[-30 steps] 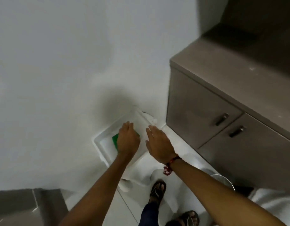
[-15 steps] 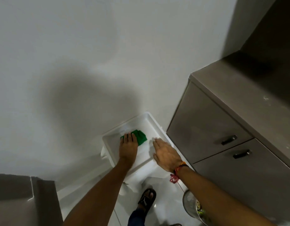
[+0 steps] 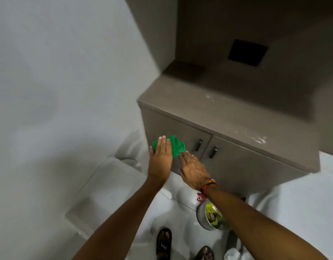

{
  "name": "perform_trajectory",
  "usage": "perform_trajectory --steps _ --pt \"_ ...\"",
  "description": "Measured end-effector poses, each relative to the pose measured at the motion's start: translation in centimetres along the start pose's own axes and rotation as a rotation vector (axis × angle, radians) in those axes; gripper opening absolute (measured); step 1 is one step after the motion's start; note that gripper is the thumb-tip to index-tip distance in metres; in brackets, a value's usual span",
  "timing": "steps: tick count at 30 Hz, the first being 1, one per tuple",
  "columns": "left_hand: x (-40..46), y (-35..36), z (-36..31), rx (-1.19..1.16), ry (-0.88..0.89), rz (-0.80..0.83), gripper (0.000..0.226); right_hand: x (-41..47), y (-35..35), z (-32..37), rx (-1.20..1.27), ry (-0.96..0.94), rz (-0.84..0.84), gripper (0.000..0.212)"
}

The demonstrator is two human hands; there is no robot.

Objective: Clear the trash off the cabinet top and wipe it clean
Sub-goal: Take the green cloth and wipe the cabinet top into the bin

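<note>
A green cloth (image 3: 176, 146) hangs from under my left hand (image 3: 161, 158), which holds it in the air in front of the cabinet's left door. My right hand (image 3: 192, 168) is just beside it, fingers straight and apart, tips near the cloth's lower edge, holding nothing. The brown cabinet top (image 3: 208, 107) lies above and to the right, with whitish smears (image 3: 258, 138) near its front edge and more (image 3: 208, 96) further back.
A white tub (image 3: 105, 186) stands on the floor at the left, against the white wall. A round steel bin (image 3: 211, 216) with yellow-green trash sits on the floor under my right forearm. Two cabinet door handles (image 3: 206, 148) are close to my hands. My sandalled feet are below.
My left hand has lifted the green cloth out of the white tub and moved it up and right toward the cabinet. My right hand came along beside it. The view swung toward the cabinet.
</note>
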State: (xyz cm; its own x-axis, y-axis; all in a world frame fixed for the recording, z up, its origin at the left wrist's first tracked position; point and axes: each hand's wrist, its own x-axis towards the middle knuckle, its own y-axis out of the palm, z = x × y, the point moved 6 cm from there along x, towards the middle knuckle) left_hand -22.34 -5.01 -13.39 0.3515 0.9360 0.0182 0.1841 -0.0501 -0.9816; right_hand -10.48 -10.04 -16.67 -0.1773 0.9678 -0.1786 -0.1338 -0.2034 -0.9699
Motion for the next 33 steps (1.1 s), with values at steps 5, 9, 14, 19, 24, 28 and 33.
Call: perform_trajectory --steps 5,9,14,19,24,28,33 --pt "0.1 10.3 -8.5 0.023 0.152 0.196 0.059 -3.9 5.8 -10.8 0.043 0.240 0.054 0.066" --pt "-1.4 21.8 -10.7 -0.042 0.199 0.330 0.057 -8.6 17.9 -17.6 0.149 0.404 0.134 0.067" --pt "-2.6 37.3 -10.4 0.101 0.315 0.428 0.056 -11.6 37.3 -21.5 0.246 0.564 0.334 0.082" --pt "-4.4 46.8 -8.6 0.171 0.321 0.493 0.054 -11.5 50.1 -21.2 0.279 0.635 0.413 0.089" --pt "-5.2 51.3 -6.8 0.226 0.357 0.563 0.056 -9.0 55.0 -21.8 0.461 0.806 0.338 0.062" --pt "-5.5 52.3 -6.2 0.278 0.353 0.595 0.049 -7.1 57.4 -22.9 0.698 0.892 0.382 0.042" --pt "-6.2 51.4 -6.7 0.269 0.372 0.550 0.047 -9.1 55.5 -22.5 0.755 0.886 0.325 0.025"
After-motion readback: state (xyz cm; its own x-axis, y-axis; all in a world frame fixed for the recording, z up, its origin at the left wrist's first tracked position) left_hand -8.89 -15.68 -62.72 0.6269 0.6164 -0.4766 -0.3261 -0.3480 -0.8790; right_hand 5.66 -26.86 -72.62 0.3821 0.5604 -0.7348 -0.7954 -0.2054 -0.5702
